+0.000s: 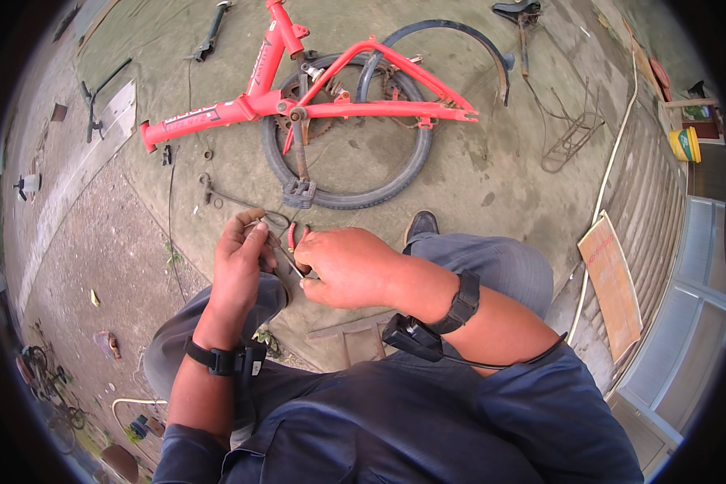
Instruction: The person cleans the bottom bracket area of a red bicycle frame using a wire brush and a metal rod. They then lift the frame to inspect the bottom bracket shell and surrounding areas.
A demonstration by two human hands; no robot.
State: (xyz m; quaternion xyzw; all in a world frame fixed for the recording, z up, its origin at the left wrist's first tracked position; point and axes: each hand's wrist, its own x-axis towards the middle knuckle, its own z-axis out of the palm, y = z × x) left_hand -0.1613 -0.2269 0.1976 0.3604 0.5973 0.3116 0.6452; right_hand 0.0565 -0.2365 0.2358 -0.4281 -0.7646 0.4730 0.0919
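My left hand pinches a thin cable or rod, which runs diagonally down to my right hand. My right hand is closed around its lower part, with fingers curled and partly hidden. Red-handled pliers show just behind my right fingers; I cannot tell whether they touch them. A dark loop of cable lies just beyond my left fingertips. Past my hands, a red bicycle frame lies on the ground over a tyred wheel.
A dark fender arches beside the frame. A saddle, wire rack, handlebar and small metal parts lie around. Cardboard and a yellow bucket are at right, bicycles at far left.
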